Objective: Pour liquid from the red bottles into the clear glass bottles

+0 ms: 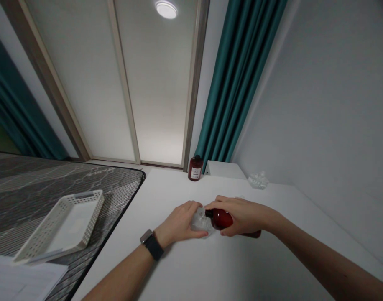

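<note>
My right hand (241, 215) is wrapped round a dark red bottle (222, 218) tipped on its side, its black neck pointing left. The neck meets a small clear container (198, 221) that my left hand (180, 221) grips from the left. Both hands hover just above the white table (185, 267) near its middle. A dark watch (151, 243) sits on my left wrist. The container's shape is partly hidden by my fingers.
A second dark red bottle (195, 168) stands upright at the table's far edge beside a white box (224, 169). A clear crumpled item (258, 180) lies at the far right. A white perforated basket (62, 225) rests on the grey mattress (28, 188) at left, papers (19, 280) below it.
</note>
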Demonstrator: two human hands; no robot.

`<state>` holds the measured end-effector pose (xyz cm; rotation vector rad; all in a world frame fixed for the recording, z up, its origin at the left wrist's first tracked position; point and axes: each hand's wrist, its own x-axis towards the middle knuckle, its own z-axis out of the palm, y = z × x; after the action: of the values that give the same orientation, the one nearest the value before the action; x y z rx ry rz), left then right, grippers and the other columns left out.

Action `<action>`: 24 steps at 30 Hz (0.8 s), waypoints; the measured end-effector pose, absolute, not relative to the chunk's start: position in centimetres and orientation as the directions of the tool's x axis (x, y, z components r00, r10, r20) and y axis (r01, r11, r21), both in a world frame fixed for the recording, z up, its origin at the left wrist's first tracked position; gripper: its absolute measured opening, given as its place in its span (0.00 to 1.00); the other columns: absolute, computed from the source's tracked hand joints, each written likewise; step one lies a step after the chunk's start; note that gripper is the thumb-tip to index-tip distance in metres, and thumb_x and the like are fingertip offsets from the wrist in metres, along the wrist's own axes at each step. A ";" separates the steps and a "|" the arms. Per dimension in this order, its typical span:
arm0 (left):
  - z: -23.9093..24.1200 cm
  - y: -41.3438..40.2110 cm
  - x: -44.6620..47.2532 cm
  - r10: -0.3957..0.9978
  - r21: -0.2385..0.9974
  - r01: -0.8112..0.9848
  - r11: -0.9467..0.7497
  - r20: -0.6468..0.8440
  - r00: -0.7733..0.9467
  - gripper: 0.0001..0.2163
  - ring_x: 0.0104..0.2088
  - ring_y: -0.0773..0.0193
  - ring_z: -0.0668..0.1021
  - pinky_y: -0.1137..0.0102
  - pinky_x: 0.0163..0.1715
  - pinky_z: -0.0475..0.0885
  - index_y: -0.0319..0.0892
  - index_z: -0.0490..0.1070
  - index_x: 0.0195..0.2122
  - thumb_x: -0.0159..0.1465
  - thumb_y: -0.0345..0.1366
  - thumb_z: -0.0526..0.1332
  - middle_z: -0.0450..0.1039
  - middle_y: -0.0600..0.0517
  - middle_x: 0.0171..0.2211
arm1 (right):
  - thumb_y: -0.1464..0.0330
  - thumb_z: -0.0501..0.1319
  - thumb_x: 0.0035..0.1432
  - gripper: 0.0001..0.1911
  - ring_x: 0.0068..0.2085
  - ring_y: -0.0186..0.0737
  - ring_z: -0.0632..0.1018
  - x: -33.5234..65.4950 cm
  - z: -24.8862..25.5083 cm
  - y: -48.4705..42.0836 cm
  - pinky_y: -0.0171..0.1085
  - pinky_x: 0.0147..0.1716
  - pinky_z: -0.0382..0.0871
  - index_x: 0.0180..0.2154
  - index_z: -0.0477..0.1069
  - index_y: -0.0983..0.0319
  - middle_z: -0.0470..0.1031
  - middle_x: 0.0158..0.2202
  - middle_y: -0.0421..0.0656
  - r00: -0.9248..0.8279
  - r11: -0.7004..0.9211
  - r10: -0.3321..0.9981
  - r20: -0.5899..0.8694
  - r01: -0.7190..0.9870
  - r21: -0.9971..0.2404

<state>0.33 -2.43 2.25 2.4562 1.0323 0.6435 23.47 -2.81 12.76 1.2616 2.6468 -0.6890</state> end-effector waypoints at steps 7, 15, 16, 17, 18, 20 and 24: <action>2.2 -2.4 0.4 0.743 0.508 0.568 -0.647 0.252 0.621 0.28 0.45 0.49 0.78 0.59 0.46 0.73 0.42 0.65 0.52 0.55 0.48 0.72 0.74 0.44 0.47 | 0.63 0.69 0.49 0.38 0.48 0.55 0.76 23.4 12.8 -2.8 0.49 0.46 0.67 0.61 0.63 0.46 0.71 0.53 0.45 -0.638 0.546 0.703 -0.315 0.768 -0.335; 2.3 -2.5 0.3 0.739 0.500 0.567 -0.654 0.261 0.622 0.27 0.44 0.50 0.78 0.59 0.45 0.73 0.43 0.65 0.51 0.56 0.49 0.71 0.74 0.45 0.46 | 0.63 0.70 0.49 0.37 0.47 0.53 0.76 23.5 12.7 -2.7 0.47 0.45 0.67 0.60 0.63 0.46 0.71 0.52 0.44 -0.647 0.554 0.699 -0.305 0.759 -0.342; 2.3 -2.5 0.3 0.738 0.500 0.567 -0.655 0.260 0.623 0.27 0.44 0.50 0.78 0.59 0.45 0.73 0.43 0.65 0.51 0.56 0.49 0.71 0.74 0.45 0.46 | 0.63 0.69 0.49 0.37 0.47 0.54 0.76 23.5 12.8 -2.7 0.47 0.45 0.67 0.60 0.63 0.46 0.71 0.52 0.44 -0.647 0.554 0.699 -0.305 0.759 -0.343; 2.3 -2.5 0.3 0.737 0.499 0.566 -0.656 0.261 0.623 0.27 0.44 0.50 0.78 0.59 0.45 0.73 0.43 0.65 0.51 0.56 0.49 0.71 0.74 0.45 0.46 | 0.62 0.69 0.49 0.37 0.47 0.54 0.76 23.4 12.8 -2.7 0.47 0.45 0.67 0.60 0.63 0.46 0.71 0.52 0.44 -0.646 0.552 0.699 -0.307 0.760 -0.342; 2.3 -2.4 0.3 0.736 0.498 0.566 -0.657 0.263 0.624 0.27 0.44 0.50 0.78 0.59 0.45 0.73 0.42 0.65 0.51 0.56 0.49 0.71 0.74 0.45 0.46 | 0.62 0.69 0.49 0.37 0.48 0.54 0.76 23.4 12.8 -2.7 0.47 0.45 0.67 0.61 0.63 0.46 0.71 0.52 0.45 -0.643 0.550 0.700 -0.310 0.763 -0.340; 2.2 -2.4 0.3 0.733 0.495 0.563 -0.662 0.270 0.624 0.27 0.44 0.49 0.78 0.59 0.46 0.72 0.42 0.65 0.51 0.56 0.49 0.71 0.74 0.44 0.46 | 0.63 0.69 0.49 0.37 0.48 0.54 0.76 23.4 12.9 -2.8 0.47 0.46 0.67 0.61 0.63 0.46 0.71 0.52 0.45 -0.639 0.547 0.703 -0.313 0.766 -0.336; 2.1 -2.4 0.3 0.731 0.491 0.561 -0.666 0.280 0.622 0.27 0.44 0.49 0.78 0.58 0.46 0.72 0.42 0.65 0.51 0.56 0.49 0.71 0.74 0.45 0.46 | 0.63 0.69 0.49 0.37 0.48 0.54 0.76 23.3 13.0 -2.8 0.49 0.47 0.67 0.61 0.63 0.47 0.71 0.52 0.45 -0.637 0.546 0.703 -0.316 0.769 -0.333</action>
<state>0.26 -2.43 2.09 2.4908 1.0342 0.6609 23.27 -2.82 12.96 1.2617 2.6328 -0.6749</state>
